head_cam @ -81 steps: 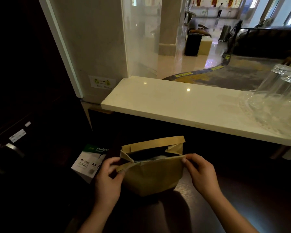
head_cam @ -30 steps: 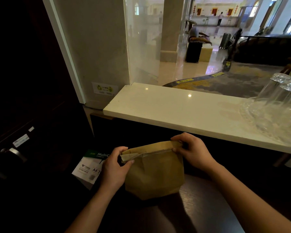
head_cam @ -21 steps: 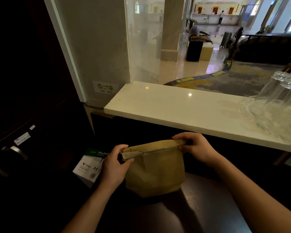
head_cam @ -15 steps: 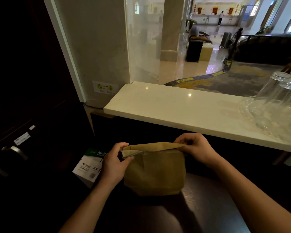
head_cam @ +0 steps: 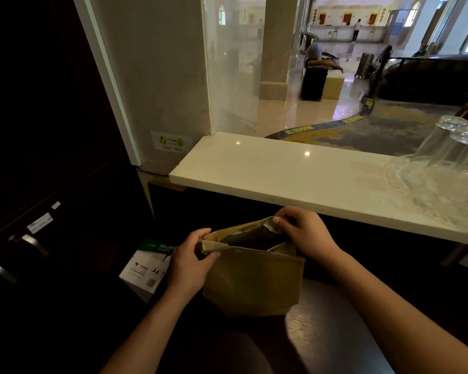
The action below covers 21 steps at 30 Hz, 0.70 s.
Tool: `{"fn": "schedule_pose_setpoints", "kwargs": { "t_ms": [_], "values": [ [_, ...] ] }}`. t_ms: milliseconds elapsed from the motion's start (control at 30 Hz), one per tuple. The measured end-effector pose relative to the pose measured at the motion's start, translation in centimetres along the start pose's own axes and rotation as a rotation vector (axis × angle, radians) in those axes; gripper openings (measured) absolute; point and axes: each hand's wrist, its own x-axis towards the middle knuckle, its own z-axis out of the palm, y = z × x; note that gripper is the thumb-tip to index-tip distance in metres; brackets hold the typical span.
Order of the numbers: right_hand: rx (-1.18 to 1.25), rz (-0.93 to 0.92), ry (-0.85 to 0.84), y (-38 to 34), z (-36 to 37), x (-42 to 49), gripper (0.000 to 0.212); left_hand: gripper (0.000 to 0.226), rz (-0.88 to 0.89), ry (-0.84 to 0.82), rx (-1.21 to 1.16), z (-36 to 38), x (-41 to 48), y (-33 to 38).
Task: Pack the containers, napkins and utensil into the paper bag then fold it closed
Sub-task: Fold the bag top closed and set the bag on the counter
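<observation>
Paper bag (head_cam: pixel 251 279) stands upright on the dark wooden table (head_cam: pixel 333 338) at about 6 o'clock in the head view, just below the pale stone counter (head_cam: pixel 295 176), with its mouth partly open and a dark interior showing. What lies inside cannot be made out, so whether every container, napkin and utensil is packed is unclear. No such items show loose on the table.

The step in hand looks like forming the top fold. The risk, as I judge it, is an uneven crease: the far rim is pulled up at 1 o'clock while the near rim sits lower, so the two edges may not meet squarely and the fold could spring back open. Thin paper gripped hard at one corner could also tear, and a pull to one side might tip the bag, since nothing braces its base.

Left hand (head_cam: pixel 189 265) is closed narrowly, thumb and fingers pinching the folded left corner of the bag's mouth at 9 o'clock of the bag. Right hand (head_cam: pixel 305 233) is curled over the far right rim, fingertips (head_cam: pixel 276 220) nipping the paper edge, holding nothing else.

A white box of A4 paper (head_cam: pixel 146 268) sits just beside the left hand at 8 o'clock, and upturned glasses (head_cam: pixel 449 163) rest on the counter at 3 o'clock, well apart from the bag.
</observation>
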Motion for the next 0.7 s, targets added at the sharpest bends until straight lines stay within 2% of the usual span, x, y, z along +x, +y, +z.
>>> {"fn": "schedule_pose_setpoints", "kwargs": {
  "t_ms": [133, 267, 333, 467, 600, 700],
  "values": [
    [-0.286, -0.275, -0.118, -1.6, 0.2, 1.1, 0.028, 0.056, 0.008, -0.005, 0.033, -0.1, 0.1, 0.1],
    [-0.451, -0.470, -0.151, -3.2, 1.1, 2.2, 0.021, 0.055, 0.007, -0.002, 0.032, -0.2, 0.0, 0.2],
    [-0.518, -0.432, -0.155, -3.6, 1.7, 2.6, 0.024, 0.056, 0.004, -0.004, 0.028, -0.2, -0.1, 0.1],
    [-0.574, -0.162, -0.264, -4.1, 2.6, 3.7, 0.028, 0.062, -0.017, 0.010, 0.039, 0.0, -0.1, -0.1],
    [-0.548, -0.164, -0.311, -5.3, 3.0, 4.1, 0.031, 0.061, -0.020, 0.007, 0.017, 0.1, -0.1, -0.2],
    [-0.502, -0.195, -0.301, -5.9, 2.2, 3.1, 0.034, 0.053, -0.036, 0.029, -0.002, 0.1, 0.1, -0.1]
  ]
}}
